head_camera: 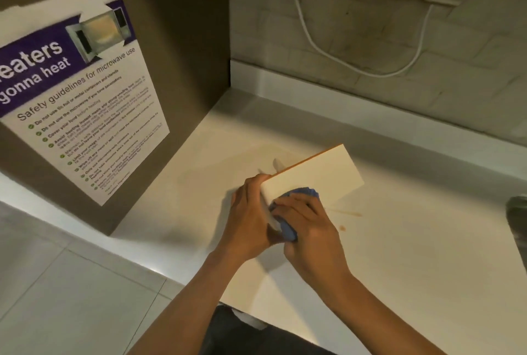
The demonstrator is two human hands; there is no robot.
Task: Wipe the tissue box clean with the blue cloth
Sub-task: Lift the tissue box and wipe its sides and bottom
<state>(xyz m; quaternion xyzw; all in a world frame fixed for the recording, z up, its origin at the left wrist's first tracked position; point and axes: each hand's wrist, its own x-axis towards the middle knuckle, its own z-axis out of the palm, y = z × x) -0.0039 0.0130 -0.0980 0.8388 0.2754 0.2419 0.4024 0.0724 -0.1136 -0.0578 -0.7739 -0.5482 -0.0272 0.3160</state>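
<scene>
A cream tissue box point(316, 175) with an orange edge is held tilted above the white counter point(413, 255), its plain flat face toward me. My left hand point(248, 220) grips the box's near left end. My right hand point(306, 229) presses a bunched blue cloth point(288, 212) against the near lower part of that face. Most of the cloth is hidden under my right fingers.
A brown panel with a microwave safety poster point(82, 92) stands at the left. A tiled wall with a white cable point(310, 41) rises behind the counter. Brown stains point(346, 216) mark the counter right of the box. A dark object point(517, 223) sits at the right edge.
</scene>
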